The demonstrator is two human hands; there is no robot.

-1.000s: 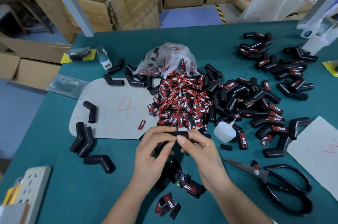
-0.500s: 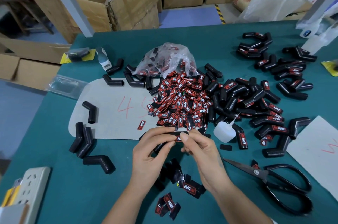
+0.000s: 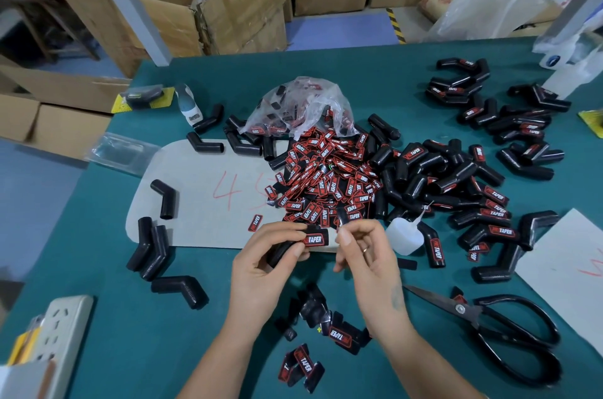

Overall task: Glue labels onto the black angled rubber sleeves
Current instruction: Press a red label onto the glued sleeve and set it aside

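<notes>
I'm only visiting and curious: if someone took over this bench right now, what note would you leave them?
Left hand grips a black sleeve with a label already on it.
Right hand has its fingertips pinched just beside the label; whether they hold anything is unclear.
Loose labels are piled mid-table, glue bottle beside the right hand.
Done: labelled sleeves on the right.
Left: bare sleeves on the left.

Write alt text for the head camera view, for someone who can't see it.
A person's left hand grips a black angled rubber sleeve bearing a red-and-black TAPER label, while the right hand is just beside it with curled fingers. Behind them on the green table lie a label pile, a white glue bottle and black scissors.
</notes>
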